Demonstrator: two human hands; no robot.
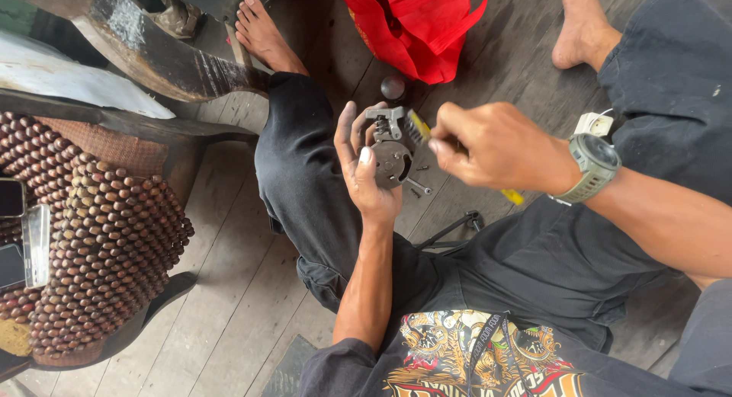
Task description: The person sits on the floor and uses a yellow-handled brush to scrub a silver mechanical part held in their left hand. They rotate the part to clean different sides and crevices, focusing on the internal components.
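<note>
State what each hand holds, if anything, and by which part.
The left hand cradles a small grey metal mechanical part by its round body, thumb on its face. The right hand grips a yellow-handled tool by the handle, its working end at the part.

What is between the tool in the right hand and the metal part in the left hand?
Nothing visible. The right hand holds the yellow-handled tool with its tip right at the top of the grey metal part, which the left hand cups from behind.
</note>
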